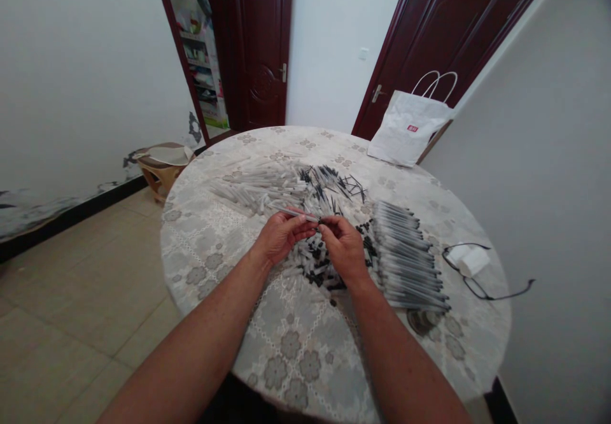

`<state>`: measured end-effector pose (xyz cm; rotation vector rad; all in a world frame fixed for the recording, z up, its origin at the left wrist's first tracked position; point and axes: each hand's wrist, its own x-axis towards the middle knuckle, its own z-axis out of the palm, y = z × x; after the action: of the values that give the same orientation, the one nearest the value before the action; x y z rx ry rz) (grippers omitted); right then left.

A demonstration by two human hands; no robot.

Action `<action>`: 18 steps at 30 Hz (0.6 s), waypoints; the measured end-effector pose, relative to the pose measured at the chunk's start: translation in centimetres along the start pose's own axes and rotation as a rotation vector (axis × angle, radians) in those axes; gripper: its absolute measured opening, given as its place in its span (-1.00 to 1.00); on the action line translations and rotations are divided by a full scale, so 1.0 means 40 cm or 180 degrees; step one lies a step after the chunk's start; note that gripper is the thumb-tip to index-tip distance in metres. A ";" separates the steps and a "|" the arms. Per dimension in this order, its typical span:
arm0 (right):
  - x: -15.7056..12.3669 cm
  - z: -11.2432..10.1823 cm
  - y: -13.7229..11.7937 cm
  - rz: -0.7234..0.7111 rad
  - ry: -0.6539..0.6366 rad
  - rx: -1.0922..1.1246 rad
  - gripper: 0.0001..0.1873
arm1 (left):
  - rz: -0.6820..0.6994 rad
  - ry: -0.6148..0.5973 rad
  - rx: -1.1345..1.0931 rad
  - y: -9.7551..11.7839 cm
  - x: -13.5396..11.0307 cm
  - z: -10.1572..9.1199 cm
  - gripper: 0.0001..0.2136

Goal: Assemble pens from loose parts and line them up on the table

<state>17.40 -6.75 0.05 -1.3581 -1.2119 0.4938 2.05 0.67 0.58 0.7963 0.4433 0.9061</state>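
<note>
My left hand (280, 238) is closed around a thin whitish pen barrel (311, 218), held slantwise above the table. At the barrel's right end, the fingertips of my right hand (346, 249) pinch a small black pen part; its exact shape is mostly hidden. Below both hands lies a heap of short black and clear pen caps (315, 271). Beyond my left hand are many loose whitish barrels (258, 185), with dark thin pen pieces (329, 182) scattered to their right. To the right of my right hand, pens (408, 258) lie side by side in a dense row.
The round table wears a patterned cloth (291, 373). Black-framed glasses (487, 296) and a folded white tissue (470, 260) lie at its right. A white paper bag (410, 128) stands at the back right. A wooden stool (160, 172) is at the left.
</note>
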 end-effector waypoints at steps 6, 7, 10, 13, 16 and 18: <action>0.002 0.001 0.001 0.0010 -0.0022 0.0015 -0.76 | 0.0001 0.0039 0.0015 0.001 -0.003 0.006 -0.79; 0.002 0.001 0.002 -0.0005 -0.0018 0.0023 -0.75 | 0.0004 0.0051 0.0034 0.001 -0.003 0.006 -0.79; 0.001 0.001 0.001 -0.0048 -0.0006 0.0024 -0.76 | 0.0055 0.0038 0.0137 0.002 -0.004 0.007 -0.79; 0.000 -0.001 -0.001 -0.0049 0.0014 -0.0063 -0.76 | 0.0076 0.0037 0.0225 0.003 -0.004 0.008 -0.79; 0.000 -0.003 -0.002 -0.0084 0.0034 -0.0175 -0.77 | 0.0052 0.0068 0.0250 0.003 -0.004 0.009 -0.78; 0.000 -0.004 -0.001 -0.0106 0.0040 -0.0178 -0.77 | 0.0045 0.0049 0.0250 0.002 -0.003 0.009 -0.78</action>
<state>17.52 -6.84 0.11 -1.3842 -1.2440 0.4301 2.17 0.44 0.88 0.8656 0.4897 0.9129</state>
